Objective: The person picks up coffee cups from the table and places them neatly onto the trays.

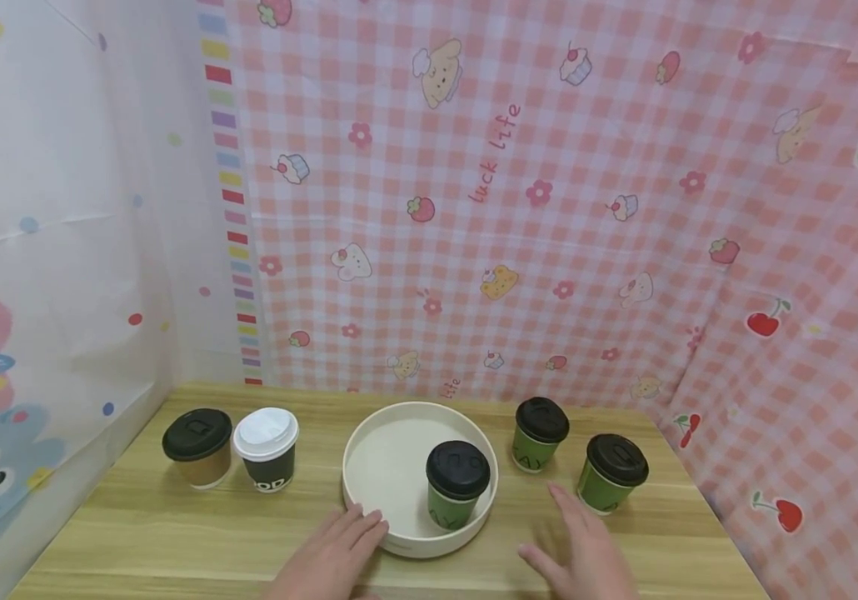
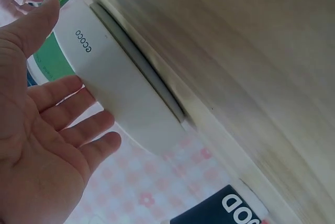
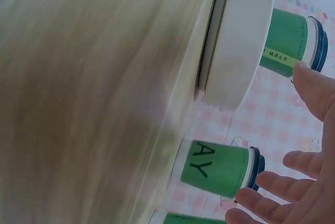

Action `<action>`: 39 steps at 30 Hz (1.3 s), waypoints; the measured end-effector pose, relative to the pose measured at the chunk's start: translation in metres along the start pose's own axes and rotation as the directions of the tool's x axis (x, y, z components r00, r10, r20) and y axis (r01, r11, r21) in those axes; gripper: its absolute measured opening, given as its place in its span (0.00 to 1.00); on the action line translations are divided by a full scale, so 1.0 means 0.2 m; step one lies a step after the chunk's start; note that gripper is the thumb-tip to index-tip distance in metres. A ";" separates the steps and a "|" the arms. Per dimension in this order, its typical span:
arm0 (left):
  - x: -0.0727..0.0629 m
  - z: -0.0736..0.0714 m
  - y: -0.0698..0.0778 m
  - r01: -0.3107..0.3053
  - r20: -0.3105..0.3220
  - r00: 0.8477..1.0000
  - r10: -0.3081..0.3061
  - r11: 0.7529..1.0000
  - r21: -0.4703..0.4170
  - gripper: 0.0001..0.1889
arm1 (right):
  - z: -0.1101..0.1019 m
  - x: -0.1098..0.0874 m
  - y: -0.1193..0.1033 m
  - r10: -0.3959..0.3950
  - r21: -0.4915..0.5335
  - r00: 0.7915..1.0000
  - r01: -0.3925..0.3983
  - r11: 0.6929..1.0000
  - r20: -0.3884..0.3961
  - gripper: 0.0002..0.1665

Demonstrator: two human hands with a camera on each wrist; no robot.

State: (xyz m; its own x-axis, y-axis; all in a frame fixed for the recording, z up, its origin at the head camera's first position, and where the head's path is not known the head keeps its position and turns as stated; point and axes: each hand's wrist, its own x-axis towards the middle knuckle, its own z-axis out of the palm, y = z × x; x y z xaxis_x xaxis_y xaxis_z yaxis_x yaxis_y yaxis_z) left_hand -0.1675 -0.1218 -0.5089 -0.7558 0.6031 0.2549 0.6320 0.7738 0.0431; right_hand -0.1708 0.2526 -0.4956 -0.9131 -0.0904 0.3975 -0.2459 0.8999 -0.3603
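Note:
A round cream tray (image 1: pixel 384 467) with a raised rim sits mid-table. Inside it, toward the right, stands a green paper cup (image 1: pixel 453 505) with a black lid. My left hand (image 1: pixel 335 550) rests its straight fingers at the tray's front-left rim; the left wrist view shows the fingertips at the tray's side wall (image 2: pixel 112 85). Spread and holding nothing, my right hand (image 1: pixel 582 550) is over the table right of the tray. Its fingers point toward two more green cups with black lids, a back one (image 1: pixel 536 446) and a front one (image 1: pixel 607 479).
On the left of the wooden table (image 1: pixel 197 542) stand a brown cup (image 1: pixel 204 467) with a black lid and a dark cup (image 1: pixel 270 471) with a white lid. Pink checked cloth (image 1: pixel 399 167) hangs behind and at right, white patterned cloth (image 1: pixel 62 167) at left.

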 end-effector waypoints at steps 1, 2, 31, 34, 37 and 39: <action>0.00 0.00 0.00 -0.006 0.001 1.000 0.006 1.000 0.002 0.41 | -0.01 0.00 0.01 0.001 -0.003 1.000 -0.001 1.000 0.000 0.54; 0.00 0.00 0.01 -0.012 -0.001 1.000 0.012 1.000 0.006 0.41 | -0.01 -0.01 0.01 0.004 -0.006 1.000 -0.004 1.000 0.002 0.54; 0.11 0.11 0.13 -0.211 -0.317 0.897 0.308 0.929 0.303 0.36 | -0.29 0.06 0.22 -0.103 -0.077 0.967 0.087 0.993 -0.234 0.46; 0.11 0.11 0.15 -0.202 -0.294 0.913 0.282 0.940 0.276 0.38 | -0.33 0.11 0.26 -0.092 -0.085 0.967 0.074 0.994 -0.236 0.47; 0.11 0.11 0.15 -0.192 -0.282 0.925 0.255 0.953 0.234 0.41 | -0.36 0.15 0.30 -0.052 -0.107 0.973 0.029 0.994 -0.224 0.47; 0.11 0.12 0.16 -0.191 -0.293 0.923 0.249 0.958 0.214 0.43 | -0.38 0.18 0.32 -0.029 -0.118 0.977 0.004 0.993 -0.212 0.47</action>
State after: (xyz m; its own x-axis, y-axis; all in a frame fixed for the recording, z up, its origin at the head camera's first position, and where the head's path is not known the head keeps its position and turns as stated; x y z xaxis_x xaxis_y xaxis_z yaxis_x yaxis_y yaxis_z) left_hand -0.1687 -0.0795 -0.5242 -0.4904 0.6927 0.5288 0.7130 0.6678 -0.2137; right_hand -0.1947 0.3395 -0.4398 -0.8162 -0.0242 0.5773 -0.2095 0.9435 -0.2567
